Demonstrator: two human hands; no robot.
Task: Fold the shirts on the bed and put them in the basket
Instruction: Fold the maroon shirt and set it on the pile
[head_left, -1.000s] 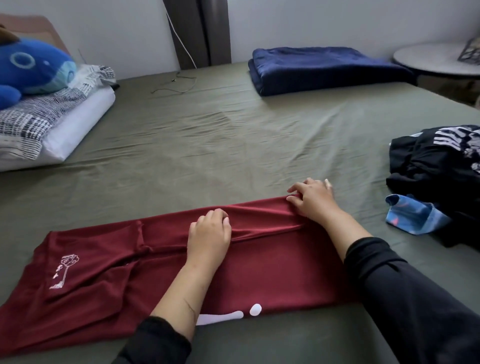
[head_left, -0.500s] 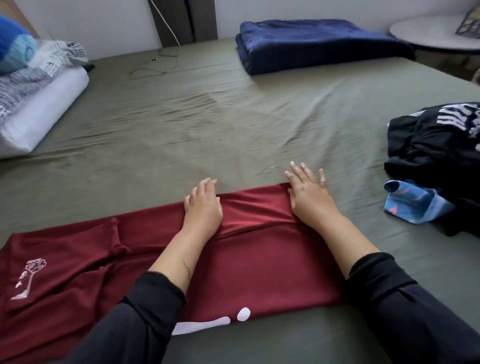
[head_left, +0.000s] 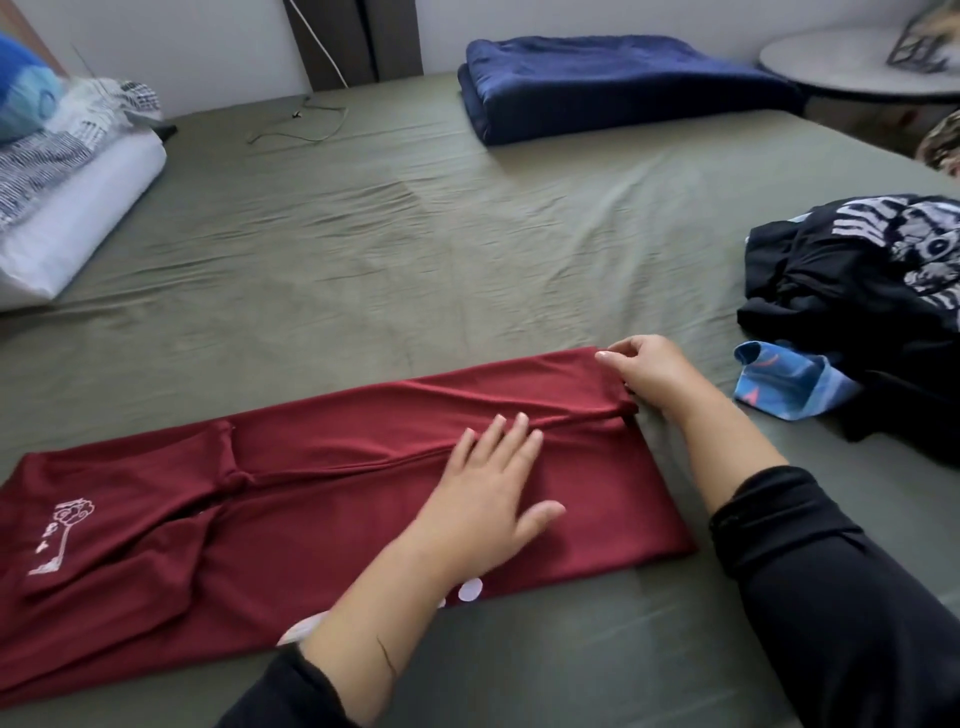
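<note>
I have the red shirt lying flat across the near part of the bed, already doubled lengthwise into a long band, so what I judge to be in hand is tidying that band before the crosswise folds. My left hand lies palm down on the middle of it, fingers straight and spread, reaching the seam where the folded-over flap meets the layer beneath; I take this as pinning the cloth so it cannot slide while the other end is worked. My right hand is at the far right corner, fingers curled and pinching the upper edge of the fabric, apparently to draw the fold taut and square.

The shirt is deep maroon, soft and thin-looking, with long ridges running along its length. A small white line drawing sits near its left end, and white printed dots peek out at the near edge beside my left forearm.

To the right, well apart from the shirt, a black printed garment lies crumpled with a blue piece just beside it, probably awaiting folding. I see no basket from here.
</note>
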